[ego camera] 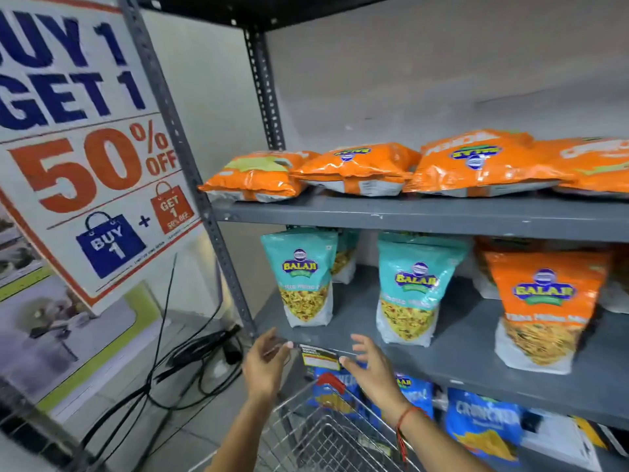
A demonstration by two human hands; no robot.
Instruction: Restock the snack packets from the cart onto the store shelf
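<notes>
My left hand (263, 364) and my right hand (369, 364) hover empty, fingers spread, in front of the middle shelf's front edge (476, 376), above the wire cart (320, 437). On that shelf stand two teal snack packets (301, 277) (413, 287) and an orange packet (544, 308) upright. Several orange packets (354, 168) lie flat on the upper shelf (408, 216). Blue packets (483, 424) sit on the shelf below, behind the cart. A price label (320, 357) hangs on the shelf edge between my hands.
The grey steel upright (190, 165) of the rack runs diagonally on the left. A large "Buy 1 Get 1 50% off" sign (85, 148) leans beside it. Black cables (190, 362) lie tangled on the tiled floor at the left.
</notes>
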